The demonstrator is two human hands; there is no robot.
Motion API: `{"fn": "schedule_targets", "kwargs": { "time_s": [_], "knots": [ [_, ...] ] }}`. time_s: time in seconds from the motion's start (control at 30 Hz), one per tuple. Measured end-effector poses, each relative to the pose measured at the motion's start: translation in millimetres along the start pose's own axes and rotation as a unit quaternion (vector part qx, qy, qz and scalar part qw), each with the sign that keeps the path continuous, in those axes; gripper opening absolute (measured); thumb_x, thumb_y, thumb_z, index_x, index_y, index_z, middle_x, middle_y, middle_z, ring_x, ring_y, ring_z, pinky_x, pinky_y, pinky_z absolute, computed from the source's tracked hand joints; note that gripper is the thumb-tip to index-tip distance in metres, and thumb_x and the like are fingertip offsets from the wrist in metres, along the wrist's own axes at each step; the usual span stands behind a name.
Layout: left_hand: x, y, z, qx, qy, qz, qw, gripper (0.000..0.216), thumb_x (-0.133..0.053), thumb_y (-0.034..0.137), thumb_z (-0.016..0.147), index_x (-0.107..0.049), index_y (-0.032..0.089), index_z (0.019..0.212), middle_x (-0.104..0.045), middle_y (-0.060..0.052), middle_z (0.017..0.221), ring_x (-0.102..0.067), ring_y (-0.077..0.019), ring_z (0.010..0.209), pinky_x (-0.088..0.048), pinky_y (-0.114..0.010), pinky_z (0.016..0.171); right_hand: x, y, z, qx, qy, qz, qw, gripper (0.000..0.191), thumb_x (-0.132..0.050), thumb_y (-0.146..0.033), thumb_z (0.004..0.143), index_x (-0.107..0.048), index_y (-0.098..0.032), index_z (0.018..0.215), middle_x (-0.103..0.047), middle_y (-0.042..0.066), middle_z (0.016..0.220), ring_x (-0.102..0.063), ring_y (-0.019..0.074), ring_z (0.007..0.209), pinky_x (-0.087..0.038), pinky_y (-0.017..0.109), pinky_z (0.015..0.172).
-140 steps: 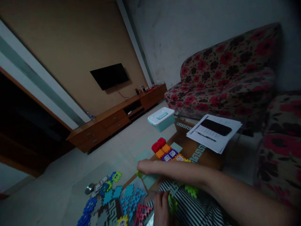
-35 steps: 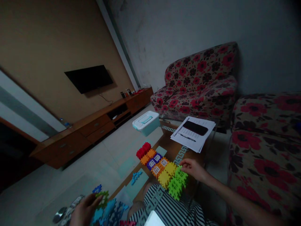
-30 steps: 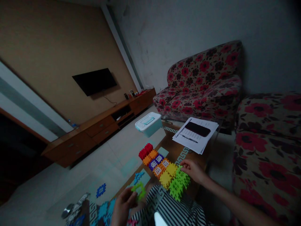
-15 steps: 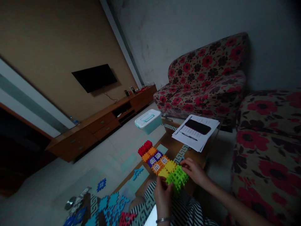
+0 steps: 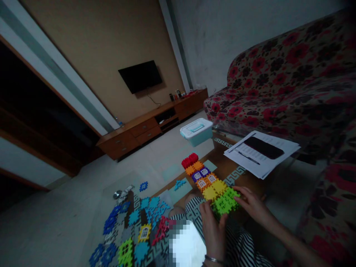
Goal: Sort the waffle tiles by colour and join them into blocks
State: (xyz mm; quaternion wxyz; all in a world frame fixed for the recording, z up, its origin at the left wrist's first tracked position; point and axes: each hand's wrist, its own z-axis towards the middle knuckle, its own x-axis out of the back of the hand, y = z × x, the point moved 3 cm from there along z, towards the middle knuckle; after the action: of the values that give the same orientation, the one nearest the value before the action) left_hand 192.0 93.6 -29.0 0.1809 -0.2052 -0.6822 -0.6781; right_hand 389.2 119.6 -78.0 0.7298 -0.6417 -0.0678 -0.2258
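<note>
Interlocking block strip (image 5: 211,182) held at its green end by both hands

It lies flat on the glass-topped surface (image 5: 224,163), two pieces wide, running from red at the far end through orange, purple and white-windowed orange to yellow and then bright green nearest the person. The left hand (image 5: 213,222), with a bracelet (image 5: 213,259) at the wrist, is clamped on the near-left corner of the green part, thumb and fingers to either side of it. The right hand (image 5: 247,203) is clamped on the opposite edge of the green part, thumb and fingertips pinched together there.

Loose pieces are spread to the left: light-blue pieces (image 5: 154,202), dark-blue pieces (image 5: 111,218), a yellow windowed piece (image 5: 144,233), a lime-green piece (image 5: 125,253) and red angled pieces (image 5: 162,228). Beyond the red end sits a lidded turquoise box (image 5: 197,133). To the right of the strip, papers (image 5: 267,168) carry a black phone (image 5: 264,147) and a pen (image 5: 249,157).
</note>
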Motion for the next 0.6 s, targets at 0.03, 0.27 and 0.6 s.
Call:
{"fn": "schedule_targets", "kwargs": {
  "time_s": [0.03, 0.27, 0.6],
  "knots": [
    [-1, 3, -4, 0.013, -0.008, -0.014, 1.000, 0.048, -0.056, 0.017, 0.075, -0.048, 0.012, 0.123, -0.048, -0.015, 0.127, -0.048, -0.0223, 0.121, -0.038, -0.033, 0.105, -1, 3, -1, 0.002, -0.001, -0.001, 1.000, 0.040, -0.054, -0.045, 0.079, -0.066, -0.021, 0.109, -0.068, 0.012, 0.110, -0.065, 0.0277, 0.102, -0.053, 0.042, 0.090],
    [7, 13, -23, 0.062, -0.012, -0.070, 0.996, 0.055, -0.058, 0.012, 0.068, -0.050, 0.012, 0.123, -0.048, -0.013, 0.130, -0.046, -0.0196, 0.124, -0.031, -0.029, 0.111, 6, 26, -3, 0.030, -0.007, -0.053, 0.998, 0.050, -0.054, -0.057, 0.080, -0.062, -0.020, 0.113, -0.067, 0.015, 0.114, -0.067, 0.0297, 0.097, -0.056, 0.044, 0.084],
    [205, -114, -64, 0.150, 0.239, 0.338, 0.898, 0.037, -0.044, 0.022, 0.089, -0.057, 0.016, 0.123, -0.053, -0.016, 0.133, -0.044, -0.0300, 0.130, -0.037, -0.048, 0.104, -47, -52, -21, 0.136, -0.082, -0.066, 0.985, 0.040, -0.050, -0.052, 0.087, -0.066, -0.023, 0.109, -0.068, 0.012, 0.113, -0.063, 0.0294, 0.107, -0.051, 0.045, 0.094]
  ]
}}
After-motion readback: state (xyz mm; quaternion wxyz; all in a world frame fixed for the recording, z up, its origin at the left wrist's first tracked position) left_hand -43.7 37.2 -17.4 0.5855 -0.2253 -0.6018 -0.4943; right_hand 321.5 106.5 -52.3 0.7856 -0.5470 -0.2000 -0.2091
